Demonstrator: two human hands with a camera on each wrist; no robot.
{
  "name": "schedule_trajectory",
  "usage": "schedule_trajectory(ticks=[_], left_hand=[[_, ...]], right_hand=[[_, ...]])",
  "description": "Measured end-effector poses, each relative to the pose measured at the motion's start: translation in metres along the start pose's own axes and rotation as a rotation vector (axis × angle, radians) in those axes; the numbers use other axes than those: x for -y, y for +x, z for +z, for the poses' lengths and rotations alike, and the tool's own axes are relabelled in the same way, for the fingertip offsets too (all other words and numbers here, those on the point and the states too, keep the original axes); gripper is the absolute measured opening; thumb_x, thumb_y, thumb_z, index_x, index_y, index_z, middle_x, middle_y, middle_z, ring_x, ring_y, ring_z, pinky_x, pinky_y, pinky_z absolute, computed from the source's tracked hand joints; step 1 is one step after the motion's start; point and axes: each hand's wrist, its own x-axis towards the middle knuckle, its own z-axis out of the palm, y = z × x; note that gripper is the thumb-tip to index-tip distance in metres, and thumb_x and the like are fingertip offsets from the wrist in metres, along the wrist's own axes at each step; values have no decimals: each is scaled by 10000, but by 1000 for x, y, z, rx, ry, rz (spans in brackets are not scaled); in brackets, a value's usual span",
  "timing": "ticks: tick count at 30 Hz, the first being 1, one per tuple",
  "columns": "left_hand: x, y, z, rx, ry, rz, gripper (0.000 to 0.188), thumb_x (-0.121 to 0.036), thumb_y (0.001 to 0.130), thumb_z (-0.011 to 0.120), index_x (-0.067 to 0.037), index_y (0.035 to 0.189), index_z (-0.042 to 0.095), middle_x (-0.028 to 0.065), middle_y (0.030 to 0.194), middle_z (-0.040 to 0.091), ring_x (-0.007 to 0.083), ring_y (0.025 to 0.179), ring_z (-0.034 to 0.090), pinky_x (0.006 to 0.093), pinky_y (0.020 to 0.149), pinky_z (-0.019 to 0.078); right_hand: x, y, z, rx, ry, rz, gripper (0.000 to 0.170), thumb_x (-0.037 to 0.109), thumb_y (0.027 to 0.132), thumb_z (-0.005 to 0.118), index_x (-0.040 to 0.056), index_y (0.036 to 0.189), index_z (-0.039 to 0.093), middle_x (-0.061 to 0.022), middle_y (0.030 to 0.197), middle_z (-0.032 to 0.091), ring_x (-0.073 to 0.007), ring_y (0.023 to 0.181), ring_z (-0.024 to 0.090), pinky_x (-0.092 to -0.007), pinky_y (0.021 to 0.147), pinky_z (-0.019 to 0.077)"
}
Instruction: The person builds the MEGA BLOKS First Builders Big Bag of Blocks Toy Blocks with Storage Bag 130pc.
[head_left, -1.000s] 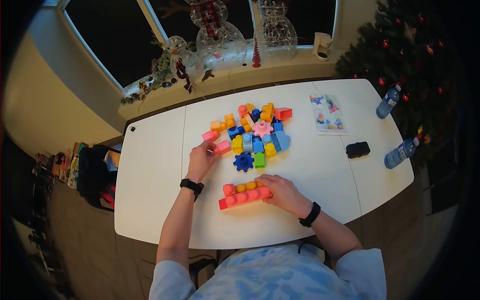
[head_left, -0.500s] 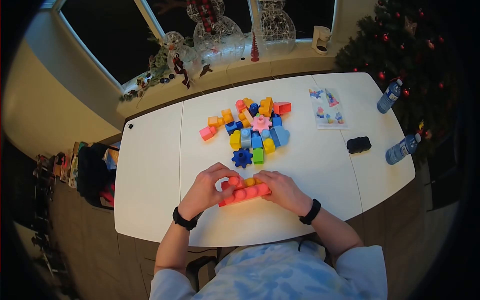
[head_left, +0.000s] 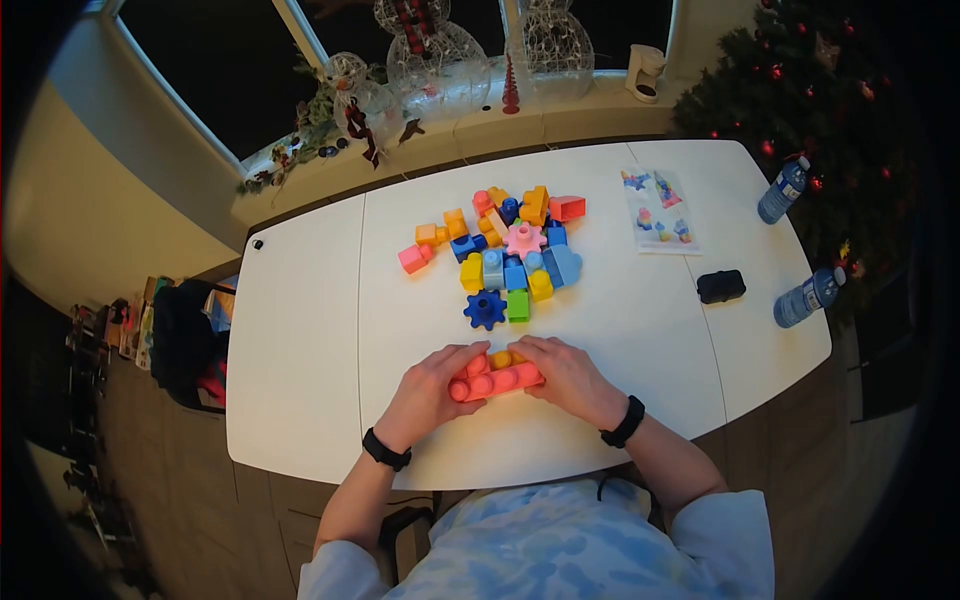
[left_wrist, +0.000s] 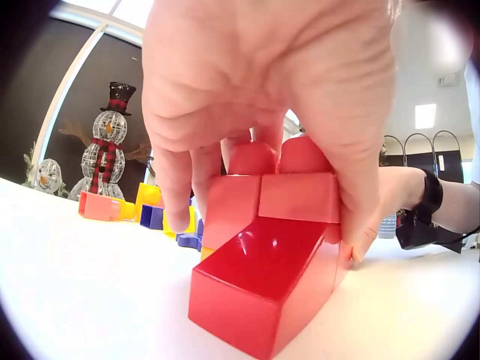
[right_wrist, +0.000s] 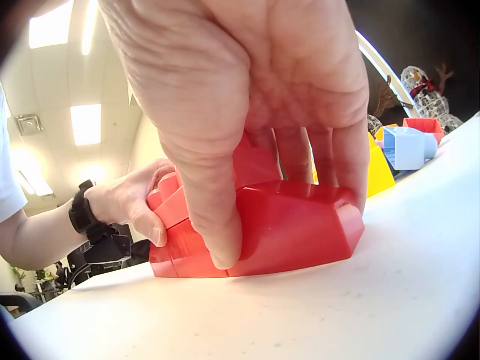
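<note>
The red block assembly [head_left: 495, 384] sits on the bench [head_left: 295, 340], gripped at opposite ends by your left hand [head_left: 431, 387] and right hand [head_left: 572, 382]; judged light, stiff plastic, somewhat slippery, hardly fragile, so you should hold its flat side walls [right_wrist: 292, 241] rather than its rounded studs [head_left: 481, 384].

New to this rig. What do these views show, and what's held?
There's no robot, just someone's bare left hand and right hand. The head view comes from a camera worn on the head, looking forward and down. Each wrist view comes from a camera on that wrist, showing that hand close up. On the white table lie loose toy blocks, a printed sheet, a black case and two bottles. Both hands grip one pink and orange block assembly, fingers curled over it.
</note>
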Motion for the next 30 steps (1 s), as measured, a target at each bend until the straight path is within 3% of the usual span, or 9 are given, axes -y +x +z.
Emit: schedule_trajectory(ticks=[10, 16, 18, 20, 21, 23, 24, 27, 30], left_hand=[[1, -1, 3, 10, -41, -41, 786, -128, 717, 863, -156, 1443, 564, 91, 1144, 670, 317, 1016, 669, 403, 889, 575], [0, 6, -18, 79, -44, -13, 922, -187, 684, 941, -147, 1499, 510, 118, 1312, 649, 323, 1168, 652, 404, 995, 551], [14, 19, -44, -5, -137, 0, 973, -241, 728, 941, -127, 1553, 440, 118, 1441, 591, 324, 1283, 602, 432, 1053, 517], [47, 43, -61, -188, -238, -212, 923, -297, 760, 928, -83, 1531, 469, 126, 1477, 578, 316, 1303, 599, 461, 1059, 513], [68, 57, -67, -189, -238, -210, 923, -297, 760, 928, -83, 1531, 469, 126, 1477, 578, 316, 1303, 599, 461, 1059, 513], [108, 84, -71, -393, 43, -304, 735, -328, 800, 891, -18, 1397, 597, 191, 1334, 673, 342, 1204, 659, 417, 973, 548], [116, 93, -69, -395, 44, -297, 735, -328, 800, 891, -18, 1397, 597, 191, 1334, 673, 342, 1204, 659, 417, 973, 548], [137, 114, -53, -350, 332, -283, 574, -312, 807, 865, -28, 1273, 689, 172, 1105, 743, 342, 1043, 697, 404, 900, 569], [142, 125, -39, -296, 432, -333, 542, -289, 805, 855, -60, 1270, 697, 163, 1033, 740, 317, 989, 704, 406, 888, 570]], right_hand=[[-2, 0, 2, -12, -16, -3, 613, 55, 769, 774, 87, 1353, 589, -122, 1339, 637, -329, 1172, 637, -427, 978, 546], [-5, 0, 6, -30, -16, -17, 623, 58, 767, 777, 89, 1359, 584, -121, 1327, 645, -329, 1166, 638, -430, 967, 548], [-6, -1, 6, -35, -22, -13, 624, 61, 766, 779, 91, 1358, 584, -120, 1322, 648, -329, 1163, 639, -430, 965, 549], [-4, -1, 3, -24, -10, -25, 610, 68, 762, 784, 97, 1341, 593, -114, 1310, 652, -328, 1152, 643, -430, 955, 553], [-4, -1, 2, -26, -12, -26, 610, 68, 762, 784, 97, 1341, 593, -114, 1310, 652, -328, 1152, 643, -430, 955, 553], [-3, 0, 2, -17, -11, -12, 592, 77, 764, 788, 105, 1324, 600, -107, 1287, 659, -325, 1138, 647, -431, 943, 556], [-3, 0, 2, -23, -14, -14, 592, 77, 764, 788, 105, 1324, 600, -107, 1287, 659, -325, 1138, 647, -431, 943, 556], [-3, 0, 3, -34, -17, 3, 574, 81, 767, 790, 110, 1310, 604, -101, 1271, 663, -322, 1126, 651, -434, 930, 561], [-5, 0, 5, -37, -4, -16, 572, 83, 769, 790, 113, 1308, 600, -99, 1259, 665, -322, 1122, 651, -436, 922, 564]])
